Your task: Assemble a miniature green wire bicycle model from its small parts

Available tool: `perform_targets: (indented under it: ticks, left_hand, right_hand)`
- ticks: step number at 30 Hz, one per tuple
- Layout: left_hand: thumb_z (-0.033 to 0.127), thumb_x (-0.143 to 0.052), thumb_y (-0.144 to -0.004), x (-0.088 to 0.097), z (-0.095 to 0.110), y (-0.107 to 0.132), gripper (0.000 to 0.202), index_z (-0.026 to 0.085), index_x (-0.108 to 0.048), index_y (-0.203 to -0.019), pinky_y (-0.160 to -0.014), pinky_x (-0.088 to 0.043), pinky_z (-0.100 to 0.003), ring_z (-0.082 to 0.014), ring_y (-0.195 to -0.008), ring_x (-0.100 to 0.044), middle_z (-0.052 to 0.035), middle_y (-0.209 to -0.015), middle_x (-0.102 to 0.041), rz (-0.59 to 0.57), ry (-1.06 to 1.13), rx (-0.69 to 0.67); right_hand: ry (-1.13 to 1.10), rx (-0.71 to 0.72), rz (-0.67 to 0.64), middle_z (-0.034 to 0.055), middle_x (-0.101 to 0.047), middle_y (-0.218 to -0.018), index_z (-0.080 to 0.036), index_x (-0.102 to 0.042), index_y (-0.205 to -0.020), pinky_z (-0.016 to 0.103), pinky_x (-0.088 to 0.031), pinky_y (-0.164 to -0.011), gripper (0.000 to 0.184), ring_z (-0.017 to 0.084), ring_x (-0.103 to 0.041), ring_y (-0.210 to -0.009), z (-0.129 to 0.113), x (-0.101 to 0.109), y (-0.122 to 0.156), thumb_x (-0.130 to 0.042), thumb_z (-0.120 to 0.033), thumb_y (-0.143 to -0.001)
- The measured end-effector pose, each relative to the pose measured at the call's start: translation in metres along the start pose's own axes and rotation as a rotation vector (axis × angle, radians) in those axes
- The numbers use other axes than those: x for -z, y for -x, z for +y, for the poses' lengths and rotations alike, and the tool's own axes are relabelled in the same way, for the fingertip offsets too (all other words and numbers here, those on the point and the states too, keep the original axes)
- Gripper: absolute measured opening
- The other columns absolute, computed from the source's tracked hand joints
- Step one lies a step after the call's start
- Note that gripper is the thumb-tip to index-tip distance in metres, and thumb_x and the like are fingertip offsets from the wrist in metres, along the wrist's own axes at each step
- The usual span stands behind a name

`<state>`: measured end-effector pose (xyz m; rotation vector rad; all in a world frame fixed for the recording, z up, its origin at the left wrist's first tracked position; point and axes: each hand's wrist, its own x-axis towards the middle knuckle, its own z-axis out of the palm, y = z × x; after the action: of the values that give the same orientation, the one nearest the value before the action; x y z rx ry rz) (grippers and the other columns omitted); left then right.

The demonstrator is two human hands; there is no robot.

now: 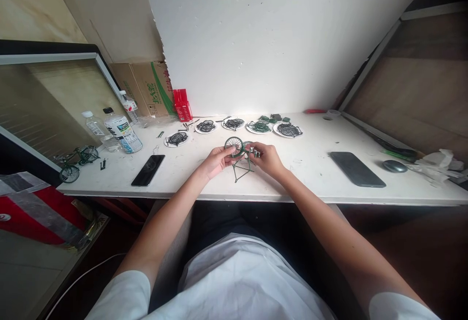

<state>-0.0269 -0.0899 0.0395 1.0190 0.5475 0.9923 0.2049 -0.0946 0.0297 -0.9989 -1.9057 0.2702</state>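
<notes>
My left hand (pixel 216 162) is closed on a small spoked wheel (pixel 234 144) with a dark green rim, pinched between thumb and fingers. A thin green model bicycle frame (pixel 242 170) hangs below the wheel, its tubes forming a triangle. At the right of the wheel, my right hand (pixel 268 158) is closed at the upper part of the model. Small shiny silver pieces (pixel 255 152) show at its fingertips; their exact kind is too small to make out. Both hands are held above the front middle of the white table (pixel 204 183).
Behind the hands stand several white plates (pixel 177 139) of dark and green parts. A phone (pixel 148 170) lies at left, near bottles (pixel 123 132) and an assembled model bicycle (pixel 78 160). On the right are a dark grey slab (pixel 356 169) and a mouse (pixel 395 166).
</notes>
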Motion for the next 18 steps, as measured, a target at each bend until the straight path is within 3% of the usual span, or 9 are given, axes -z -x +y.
perform_targets:
  ticks: [3,6,9,12,18]
  left_hand:
    - [0.037,-0.095,-0.079,-0.003,0.001,0.001,0.042,0.013,-0.081,-0.11,-0.071,-0.052,-0.022,-0.023,-0.095,-0.082,-0.0131,-0.109,-0.082,0.0,-0.026,-0.005]
    - [0.038,-0.097,-0.077,-0.004,0.003,0.001,0.045,0.013,-0.081,-0.11,-0.073,-0.053,-0.022,-0.023,-0.098,-0.082,-0.0129,-0.11,-0.082,0.06,-0.046,-0.021]
    - [0.041,-0.098,-0.074,-0.006,0.006,0.001,0.048,0.014,-0.081,-0.109,-0.074,-0.054,-0.022,-0.0233,-0.102,-0.081,-0.0135,-0.111,-0.082,0.131,-0.086,-0.06]
    - [0.046,-0.098,-0.073,-0.009,0.01,0.003,0.051,0.014,-0.081,-0.108,-0.074,-0.055,-0.023,-0.0227,-0.099,-0.081,-0.0133,-0.113,-0.082,0.176,-0.169,-0.143]
    - [0.05,-0.094,-0.077,-0.026,0.011,0.009,0.052,0.014,-0.082,-0.111,-0.076,-0.06,-0.028,-0.0227,-0.095,-0.078,-0.0133,-0.11,-0.083,0.249,-0.367,-0.324]
  right_hand:
    - [0.024,-0.001,-0.035,0.0004,-0.069,-0.075,-0.022,-0.072,-0.107,0.029,-0.043,-0.062,0.02,0.016,-0.055,-0.058,0.001,0.002,0.0,-0.064,-0.02,-0.088]
    - [-0.04,-0.033,-0.045,0.003,-0.07,-0.081,-0.022,-0.068,-0.109,0.03,-0.045,-0.062,0.015,0.018,-0.06,-0.066,0.005,0.008,-0.004,-0.063,-0.031,-0.098]
    - [-0.163,-0.106,0.048,0.0072,-0.07,-0.088,-0.022,-0.066,-0.103,0.03,-0.048,-0.061,0.03,0.021,-0.065,-0.079,0.007,0.019,-0.011,-0.06,-0.051,-0.105]
    - [-0.215,-0.137,0.173,0.0106,-0.07,-0.101,-0.023,-0.067,-0.099,0.031,-0.05,-0.059,0.042,0.025,-0.066,-0.093,0.001,0.029,-0.019,-0.065,-0.065,-0.1]
    - [-0.197,0.071,0.168,0.0117,-0.069,-0.127,-0.026,-0.07,-0.103,0.043,-0.06,-0.093,0.03,0.028,-0.066,-0.121,-0.036,0.028,-0.017,-0.066,-0.056,-0.104]
